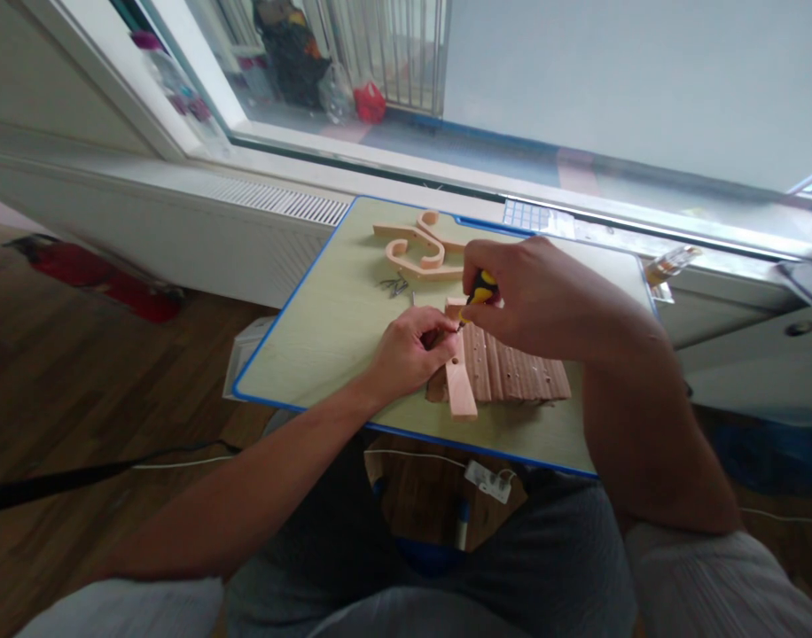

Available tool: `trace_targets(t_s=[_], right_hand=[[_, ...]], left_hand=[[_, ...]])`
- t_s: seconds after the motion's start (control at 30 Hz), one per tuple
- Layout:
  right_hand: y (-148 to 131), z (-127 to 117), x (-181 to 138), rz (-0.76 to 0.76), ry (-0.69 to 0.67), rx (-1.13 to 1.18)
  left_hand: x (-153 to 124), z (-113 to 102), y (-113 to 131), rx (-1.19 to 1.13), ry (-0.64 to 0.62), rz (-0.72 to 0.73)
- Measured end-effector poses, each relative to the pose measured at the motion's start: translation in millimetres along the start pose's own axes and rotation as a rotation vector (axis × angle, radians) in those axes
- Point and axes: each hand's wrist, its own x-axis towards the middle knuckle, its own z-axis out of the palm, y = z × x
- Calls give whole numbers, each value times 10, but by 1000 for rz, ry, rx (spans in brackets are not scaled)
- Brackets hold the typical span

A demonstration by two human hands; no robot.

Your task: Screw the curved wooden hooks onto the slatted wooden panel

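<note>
My right hand (532,292) is closed around the handle of a yellow-and-black screwdriver (482,287), its shaft slanting down to the left. At its tip, the thumb and fingers of my left hand (409,350) are pinched together over a pale wooden piece (462,394). Whatever lies between those fingertips is too small to make out. The wooden piece has a round hole and rests on a ridged brown block (522,372) dotted with small holes. Beyond my hands lie curled wooden hooks (416,257), partly hidden by my right hand, and several loose screws (395,285).
Everything rests on a pale tabletop with a blue edge (326,363), above my lap. A white radiator (260,239) and a window sill run behind it. A small glass jar (672,264) stands at the right. On the wooden floor lies a red fire extinguisher (104,275).
</note>
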Motion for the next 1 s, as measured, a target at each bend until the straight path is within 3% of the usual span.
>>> trace_targets(t_s=[0.4, 0.87, 1.0], right_hand=[[14, 86, 46, 61, 65, -19], [1, 124, 121, 153, 42, 0], [17, 107, 74, 116, 41, -13]], left_hand=[[-26, 41, -50, 12, 38, 17], [-13, 57, -27, -6, 67, 34], [-9, 51, -17, -14, 69, 32]])
